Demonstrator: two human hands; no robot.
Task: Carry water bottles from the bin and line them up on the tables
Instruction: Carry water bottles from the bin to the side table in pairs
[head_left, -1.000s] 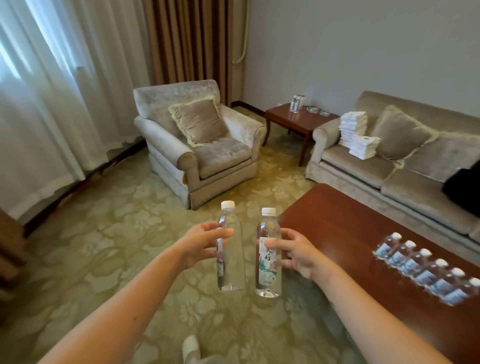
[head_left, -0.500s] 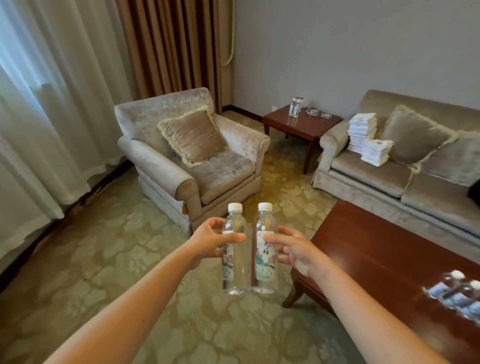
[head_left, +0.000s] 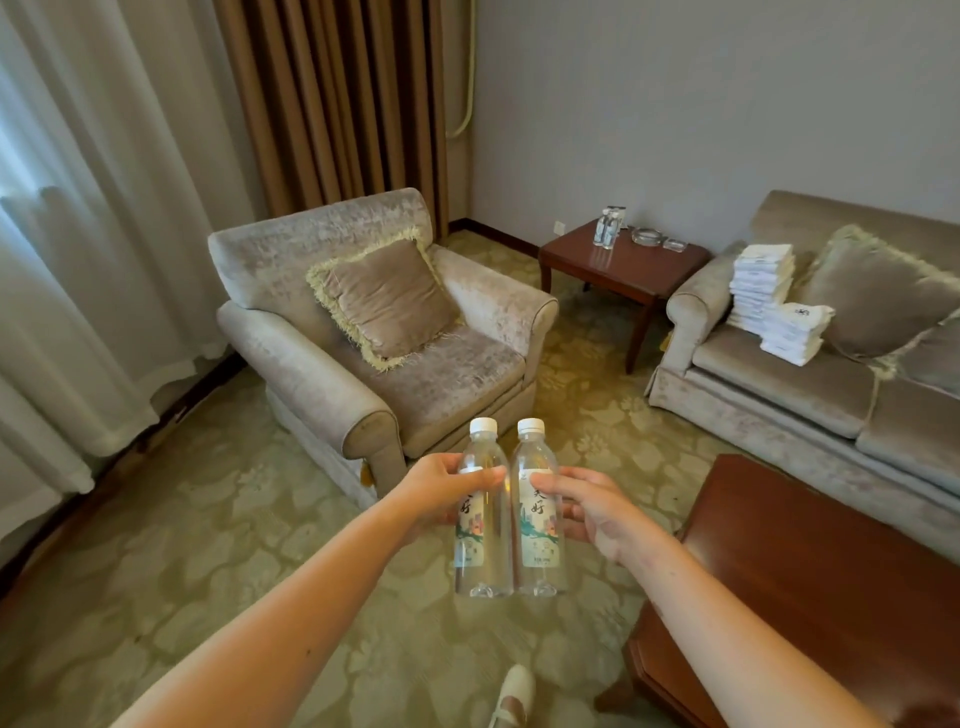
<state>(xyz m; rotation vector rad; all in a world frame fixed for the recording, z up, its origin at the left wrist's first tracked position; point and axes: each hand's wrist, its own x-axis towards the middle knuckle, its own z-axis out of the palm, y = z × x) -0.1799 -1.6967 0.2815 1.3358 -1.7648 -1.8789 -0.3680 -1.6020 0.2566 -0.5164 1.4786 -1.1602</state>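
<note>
- Head view: two bare forearms reach forward over a green patterned carpet (head_left: 208, 545). The left hand (head_left: 441, 493) grips a clear plastic water bottle with a white cap (head_left: 483, 551), its fingers curled round the upper body at the top of the printed label.
- The right hand (head_left: 597, 514) holds a second clear white-capped bottle (head_left: 540, 556) the same way. Both bottles hang upright in the air above the carpet, side by side and touching or very nearly so, not over any table.
- Handling, as a judgement: both look full, so each is a fair weight for one hand. The thin walls would likely give under a hard squeeze. The plastic is smooth, and the label band offers the surest hold. A mid-body grip suits setting them down upright.
- Pose: both arms are extended, palms turned towards each other, bottles between them.
- A dark red-brown wooden coffee table (head_left: 805, 571) lies beside the right forearm. A small wooden side table (head_left: 623, 270) in the far corner, between a beige armchair (head_left: 322, 364) and a beige sofa (head_left: 779, 384), carries bottles already standing (head_left: 607, 228).
</note>
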